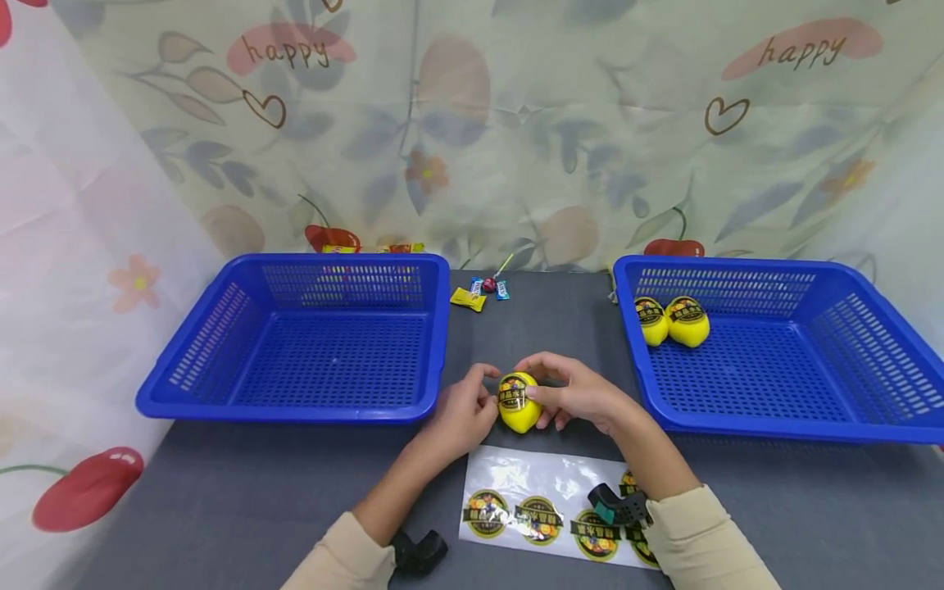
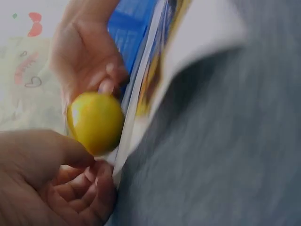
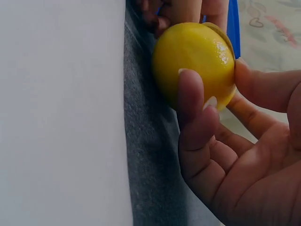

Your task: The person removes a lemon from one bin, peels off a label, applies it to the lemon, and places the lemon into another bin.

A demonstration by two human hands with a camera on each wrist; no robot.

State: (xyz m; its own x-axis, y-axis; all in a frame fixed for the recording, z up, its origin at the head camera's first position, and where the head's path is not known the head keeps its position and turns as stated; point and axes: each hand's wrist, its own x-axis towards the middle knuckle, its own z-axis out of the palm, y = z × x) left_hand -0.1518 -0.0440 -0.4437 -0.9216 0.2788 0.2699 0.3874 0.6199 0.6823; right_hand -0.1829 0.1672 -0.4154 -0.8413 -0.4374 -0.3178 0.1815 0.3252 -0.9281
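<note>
A yellow lemon [image 1: 521, 420] with a round black-and-gold fruit label [image 1: 512, 393] facing up sits between both hands at the table's middle. My right hand [image 1: 578, 392] grips it from the right, thumb on the label's edge and fingers round the side. From the left, my left hand [image 1: 463, 412] holds its curled fingers and thumb against the lemon. In the right wrist view, the lemon [image 3: 188, 52] shows its smooth yellow underside, and one label edge stands out along its side. Just below the hands lies a white sheet [image 1: 509, 467] of similar labels, partly covered by the right wrist.
A blue basket [image 1: 295, 412] stands at the left. Another blue basket [image 1: 782, 426] at the right holds two labelled lemons [image 1: 688, 322]. Behind the hands lie a yellow candy packet [image 1: 468, 300], small blue-white wrapped candies [image 1: 502, 290] and a red lollipop [image 1: 490, 284]. A patterned curtain [image 1: 516, 164] closes the back.
</note>
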